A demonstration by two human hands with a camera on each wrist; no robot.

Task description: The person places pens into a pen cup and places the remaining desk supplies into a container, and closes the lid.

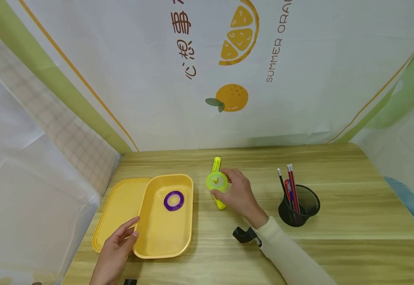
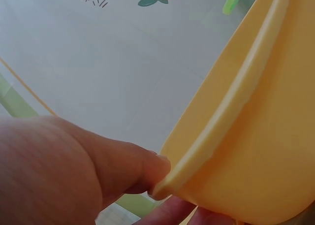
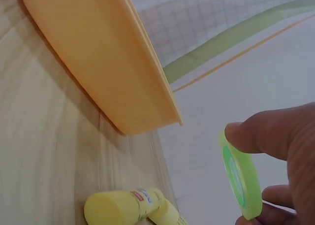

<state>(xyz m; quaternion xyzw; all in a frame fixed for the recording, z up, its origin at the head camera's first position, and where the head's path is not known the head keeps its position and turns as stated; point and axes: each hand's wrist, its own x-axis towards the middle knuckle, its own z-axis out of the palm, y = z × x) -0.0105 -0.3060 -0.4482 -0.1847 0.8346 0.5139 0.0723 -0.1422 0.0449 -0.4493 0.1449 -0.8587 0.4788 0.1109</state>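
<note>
Lime-green, the tape roll [image 3: 249,179] is pinched between the thumb and fingers of the person's right hand [image 1: 238,194], held above yellow sticks [image 3: 120,207] on the wooden table [image 1: 225,253]. Across from it I see the left hand [image 1: 115,246] gripping the rim of a yellow box [image 1: 160,237], with a purple ring [image 1: 166,201] lying inside.

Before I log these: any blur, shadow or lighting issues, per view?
Head view: bright, even light, the SUMMER lettering legible; left wrist: dimmer, the left hand partly in shade; right wrist: soft detail, the label on the yellow glue stick too blurred to read clearly, a dark shadow along the base of the yellow plastic box.
</note>
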